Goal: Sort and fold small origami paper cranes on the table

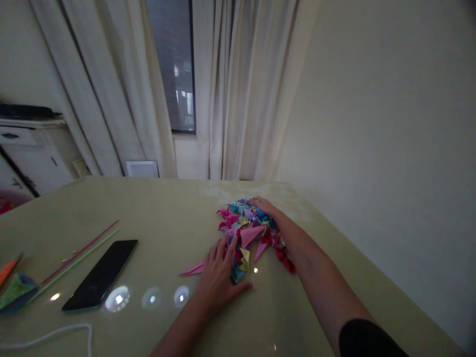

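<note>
A heap of small folded paper pieces (250, 229) in pink, purple, blue, yellow and red lies on the glossy table (159, 213). My left hand (219, 275) rests flat on the table at the heap's near edge, fingers spread and touching the pieces. My right hand (263, 204) reaches around the far side of the heap, fingers stretched along its back edge, with my forearm lying against its right side. A loose pink paper triangle (193, 269) lies just left of my left hand.
A black phone (101, 274) lies face up left of the heap. Beside it lie two thin sticks, pink and green (80, 256). More coloured paper (15, 290) sits at the left edge, and a white cable (55, 334) runs along the front. Curtains and a window stand behind.
</note>
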The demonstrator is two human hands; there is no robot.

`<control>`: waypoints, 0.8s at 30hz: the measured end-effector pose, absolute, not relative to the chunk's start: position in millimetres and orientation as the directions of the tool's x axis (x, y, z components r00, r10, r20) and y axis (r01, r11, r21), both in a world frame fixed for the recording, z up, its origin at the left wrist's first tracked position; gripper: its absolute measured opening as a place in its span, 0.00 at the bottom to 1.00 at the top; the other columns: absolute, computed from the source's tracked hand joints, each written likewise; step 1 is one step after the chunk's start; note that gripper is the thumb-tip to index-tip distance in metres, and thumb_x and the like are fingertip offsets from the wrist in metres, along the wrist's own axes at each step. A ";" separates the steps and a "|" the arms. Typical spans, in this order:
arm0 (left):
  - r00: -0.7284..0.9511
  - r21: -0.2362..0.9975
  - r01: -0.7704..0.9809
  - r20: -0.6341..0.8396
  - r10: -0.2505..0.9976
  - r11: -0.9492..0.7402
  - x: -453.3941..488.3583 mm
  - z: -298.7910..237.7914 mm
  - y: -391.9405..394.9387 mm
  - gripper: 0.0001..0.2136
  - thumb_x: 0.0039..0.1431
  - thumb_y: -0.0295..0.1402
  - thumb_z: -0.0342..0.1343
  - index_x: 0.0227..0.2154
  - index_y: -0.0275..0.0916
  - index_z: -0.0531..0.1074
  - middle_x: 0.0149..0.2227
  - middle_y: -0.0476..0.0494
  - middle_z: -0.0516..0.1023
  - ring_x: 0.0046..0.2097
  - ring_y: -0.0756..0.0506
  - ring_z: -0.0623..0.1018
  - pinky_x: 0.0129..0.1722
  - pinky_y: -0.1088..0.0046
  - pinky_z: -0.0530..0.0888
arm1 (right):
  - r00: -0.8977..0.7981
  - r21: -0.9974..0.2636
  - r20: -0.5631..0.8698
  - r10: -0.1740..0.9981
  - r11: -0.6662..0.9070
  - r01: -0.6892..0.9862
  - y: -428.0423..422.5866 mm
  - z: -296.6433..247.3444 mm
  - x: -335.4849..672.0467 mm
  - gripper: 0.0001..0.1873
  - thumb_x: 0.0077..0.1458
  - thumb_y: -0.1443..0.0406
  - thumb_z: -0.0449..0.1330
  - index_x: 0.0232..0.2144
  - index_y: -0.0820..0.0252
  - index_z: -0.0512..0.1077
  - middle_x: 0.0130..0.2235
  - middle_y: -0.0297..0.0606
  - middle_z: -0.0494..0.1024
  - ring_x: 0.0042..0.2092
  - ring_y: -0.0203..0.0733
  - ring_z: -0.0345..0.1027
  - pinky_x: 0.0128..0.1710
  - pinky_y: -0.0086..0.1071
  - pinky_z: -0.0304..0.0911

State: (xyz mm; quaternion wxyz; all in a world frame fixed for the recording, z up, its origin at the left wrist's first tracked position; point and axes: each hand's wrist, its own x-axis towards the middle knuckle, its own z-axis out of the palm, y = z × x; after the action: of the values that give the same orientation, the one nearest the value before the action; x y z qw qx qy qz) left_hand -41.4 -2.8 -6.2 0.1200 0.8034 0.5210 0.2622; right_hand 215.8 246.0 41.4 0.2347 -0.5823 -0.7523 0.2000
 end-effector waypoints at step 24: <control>0.200 0.472 0.795 0.388 0.899 -0.381 -36.8 5.7 -11.2 0.54 0.49 0.59 0.67 0.74 0.46 0.52 0.76 0.29 0.50 0.75 0.22 0.50 0.68 0.38 0.59 | -0.103 -0.708 0.115 0.988 0.155 0.689 91.9 46.7 247.5 0.37 0.64 0.37 0.56 0.56 0.59 0.77 0.56 0.50 0.81 0.59 0.56 0.73 0.64 0.50 0.63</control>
State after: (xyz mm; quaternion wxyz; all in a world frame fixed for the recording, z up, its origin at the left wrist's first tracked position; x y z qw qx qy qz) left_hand -36.8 -11.2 5.7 0.0838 0.7701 0.5501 0.3120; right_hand 247.5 91.9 46.7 0.2977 -0.5997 -0.6992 0.2508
